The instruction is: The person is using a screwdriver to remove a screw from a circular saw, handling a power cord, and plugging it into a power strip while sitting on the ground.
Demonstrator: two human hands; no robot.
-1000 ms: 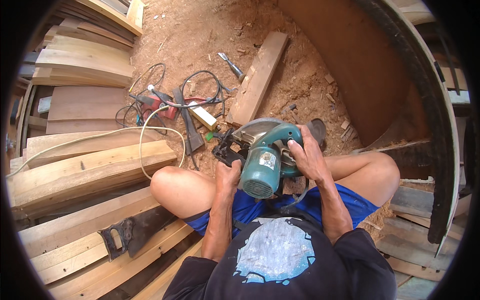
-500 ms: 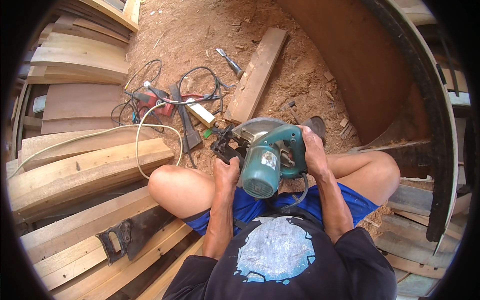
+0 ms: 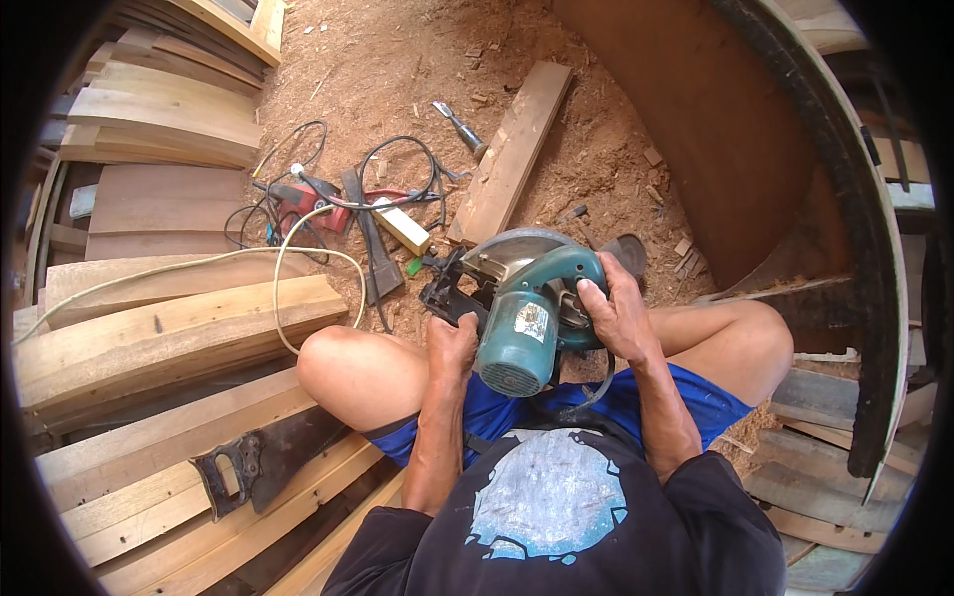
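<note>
Teal, barrel-bodied, metal-guarded circular saw (image 3: 519, 343) clasped at three o'clock by right hand (image 3: 622, 316), at eight by left hand (image 3: 452, 348).

Bright, diffuse daylight seems to fall from above, palest on the ground (image 3: 397, 60) toward 11 o'clock and on the left knee (image 3: 338, 363) toward 8. Shadows are soft; the gaps between the planks (image 3: 179, 343) at 9 o'clock sink nearly to black. The brown panel (image 3: 735, 129) toward 1 o'clock is dimmer, and the black shirt (image 3: 661, 517) near 6 loses detail. A mild sheen lies on the power saw (image 3: 522, 343), which is reasonably sharp at the centre. Toward the rim, straight edges bow, detail softens, and black vignetting fills the corners.
</note>
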